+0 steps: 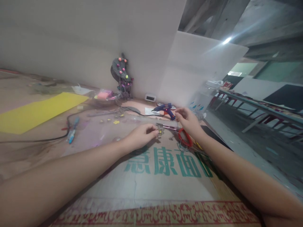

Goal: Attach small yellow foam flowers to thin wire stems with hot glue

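Note:
My left hand (142,137) is closed, thumb and forefinger pinched at a small, thin, wiry piece with a yellow bit (160,131); its exact kind is too small to tell. To the right, my right hand (188,121) is raised with its fingertips pressed together. Whatever is in them, if anything, is hidden. A blue glue gun (167,108) with a small red light lies just left of those fingertips; I cannot tell whether they touch it. Between and below the hands lie red-handled scissors (184,138), blades pointing left.
A grey crescent-shaped decoration with coloured balls (120,69) stands against the white board. Leftward lie a yellow sheet (42,112), a blue pen (74,130), a black cord (67,126) and yellow scraps (116,122). A small display device (150,97) sits behind the glue gun.

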{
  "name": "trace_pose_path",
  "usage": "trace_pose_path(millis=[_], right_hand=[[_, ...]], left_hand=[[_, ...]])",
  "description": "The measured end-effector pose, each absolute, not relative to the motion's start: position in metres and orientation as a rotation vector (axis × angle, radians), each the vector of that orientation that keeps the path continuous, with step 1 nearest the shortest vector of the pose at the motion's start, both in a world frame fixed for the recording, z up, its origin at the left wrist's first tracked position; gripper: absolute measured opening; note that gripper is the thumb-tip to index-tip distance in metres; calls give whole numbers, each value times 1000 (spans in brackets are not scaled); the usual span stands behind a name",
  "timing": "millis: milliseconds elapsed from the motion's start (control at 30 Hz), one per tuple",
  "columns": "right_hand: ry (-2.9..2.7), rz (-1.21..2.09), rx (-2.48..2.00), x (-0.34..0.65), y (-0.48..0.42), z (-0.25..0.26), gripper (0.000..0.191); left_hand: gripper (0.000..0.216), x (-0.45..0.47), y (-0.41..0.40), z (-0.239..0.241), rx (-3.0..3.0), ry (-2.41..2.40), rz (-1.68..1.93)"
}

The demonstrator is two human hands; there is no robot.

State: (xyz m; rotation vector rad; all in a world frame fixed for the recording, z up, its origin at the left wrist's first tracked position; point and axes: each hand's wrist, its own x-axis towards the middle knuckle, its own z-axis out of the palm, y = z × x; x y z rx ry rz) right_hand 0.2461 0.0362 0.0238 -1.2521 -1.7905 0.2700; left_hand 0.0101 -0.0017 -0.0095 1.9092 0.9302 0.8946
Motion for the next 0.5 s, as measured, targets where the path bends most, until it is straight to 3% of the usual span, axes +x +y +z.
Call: trace_pose_path(millis=[167, 333, 500], right_hand=[[-1809, 114, -1416, 271, 59, 17, 37], [-1900, 222, -1450, 278, 83, 10, 49], [-1933, 315, -1514, 266, 108, 13, 45]], left_hand=[[25, 10, 2, -13, 1909, 940, 919], [25, 10, -1, -9, 1904, 967, 896], [25, 10, -3, -6, 1907, 977, 900]])
